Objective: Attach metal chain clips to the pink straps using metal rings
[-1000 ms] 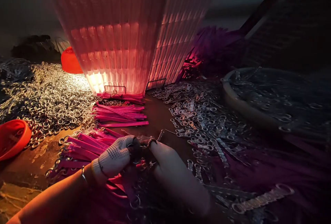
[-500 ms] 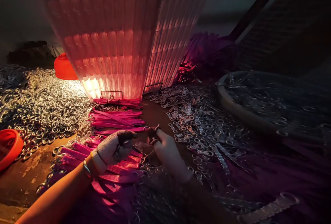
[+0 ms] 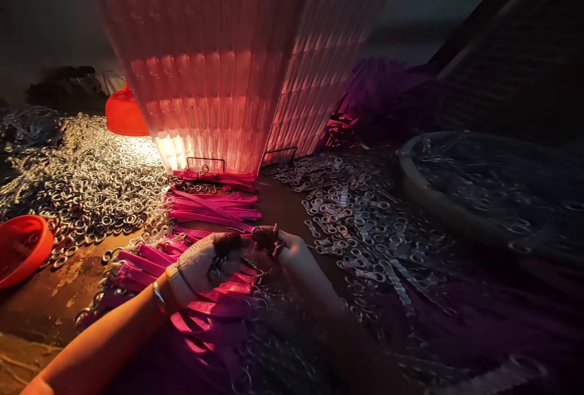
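Left hand (image 3: 201,267), gloved, and right hand (image 3: 292,258), bare, meet fingertip to fingertip low over the surface (image 3: 45,304). Both grips are pinched narrow on one small metal ring piece (image 3: 264,238) held between them. Its exact form is too dark to tell.

Directly beneath the grip lies a fan of pink straps (image 3: 150,258) with rings at their ends; a second batch of pink straps (image 3: 214,206) lies just beyond the grip. Loose metal rings (image 3: 91,188) are heaped well out to the left of the grip, linked metal clips (image 3: 360,218) to its right. An orange bowl (image 3: 20,249) sits far left, and a lit ribbed panel (image 3: 214,78) stands beyond.

Risk, as a judgement: the light is poor and the piece is small, so it could slip from the pinch and be lost among the straps below.

Against the frame half a second earlier, the two hands have closed together; they stood slightly apart then.
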{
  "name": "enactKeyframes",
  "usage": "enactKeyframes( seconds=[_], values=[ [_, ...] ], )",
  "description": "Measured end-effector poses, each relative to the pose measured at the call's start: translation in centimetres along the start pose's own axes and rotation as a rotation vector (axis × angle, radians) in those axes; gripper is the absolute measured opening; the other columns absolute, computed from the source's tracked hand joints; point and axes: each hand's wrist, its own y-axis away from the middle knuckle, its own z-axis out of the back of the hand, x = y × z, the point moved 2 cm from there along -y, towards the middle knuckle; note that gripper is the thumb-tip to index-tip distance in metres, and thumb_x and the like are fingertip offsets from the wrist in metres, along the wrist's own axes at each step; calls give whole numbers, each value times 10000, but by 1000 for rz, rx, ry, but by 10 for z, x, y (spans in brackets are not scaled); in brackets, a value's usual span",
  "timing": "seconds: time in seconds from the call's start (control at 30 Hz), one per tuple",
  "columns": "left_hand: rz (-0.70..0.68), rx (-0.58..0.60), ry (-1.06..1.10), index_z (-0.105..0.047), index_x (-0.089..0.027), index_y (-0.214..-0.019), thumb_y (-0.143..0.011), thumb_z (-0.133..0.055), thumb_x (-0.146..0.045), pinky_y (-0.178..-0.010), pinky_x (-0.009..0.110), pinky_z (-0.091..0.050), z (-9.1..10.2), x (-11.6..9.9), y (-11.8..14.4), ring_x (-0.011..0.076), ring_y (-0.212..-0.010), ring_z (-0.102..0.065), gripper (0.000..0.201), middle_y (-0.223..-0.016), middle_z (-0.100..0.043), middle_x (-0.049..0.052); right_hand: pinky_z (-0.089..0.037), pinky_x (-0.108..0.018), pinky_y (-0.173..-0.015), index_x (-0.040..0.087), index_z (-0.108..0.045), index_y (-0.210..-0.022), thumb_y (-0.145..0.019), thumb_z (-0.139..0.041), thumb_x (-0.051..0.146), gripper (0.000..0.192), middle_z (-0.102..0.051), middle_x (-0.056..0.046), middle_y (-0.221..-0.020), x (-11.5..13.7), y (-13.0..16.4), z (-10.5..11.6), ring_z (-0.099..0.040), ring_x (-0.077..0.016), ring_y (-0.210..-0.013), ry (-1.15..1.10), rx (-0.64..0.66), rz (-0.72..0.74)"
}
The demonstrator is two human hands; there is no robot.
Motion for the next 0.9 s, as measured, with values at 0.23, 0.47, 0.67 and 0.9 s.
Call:
enactKeyframes(
  seconds=[0.23, 0.47, 0.67, 0.9],
  values=[
    [-315, -110, -713, -656, -139, -1242, -871, -618, -441, -375, 156, -302, -17, -11, 32, 53, -403, -401, 480, -546, -546, -24, -491, -325, -826, 184, -715, -1030, -866, -563, 355, 281, -718, -53, -982, 50, 47, -21, -625, -211, -907, 25, 49, 184],
    [-204, -209, -581, -634, -149, -890, -839, -626, -510, -324, 170, -249, 0, -1, 45, 57, -335, -331, 364, -476, -497, -38, -482, -298, -749, 205, -698, -1008, -840, -512, 151, 257, -717, -47, -928, 41, 59, -23, -628, -210, -864, 394, 25, 294],
    [-182, -179, -566, -571, -157, -760, -871, -563, -507, -311, 173, -245, 12, 3, 47, 63, -327, -330, 367, -453, -482, -27, -383, -286, -630, 159, -654, -857, -711, -510, 12, 253, -670, -89, -851, 46, 55, -44, -597, -202, -744, 1040, 79, 317],
    [-309, -178, -978, -560, -165, -720, -894, -529, -377, -445, 197, -349, 7, -3, 43, 83, -449, -428, 276, -541, -508, -30, -282, -318, -541, 159, -636, -842, -813, -481, 47, 194, -652, -116, -866, 56, 50, -55, -582, -212, -692, 1356, 186, 321]
  ],
)
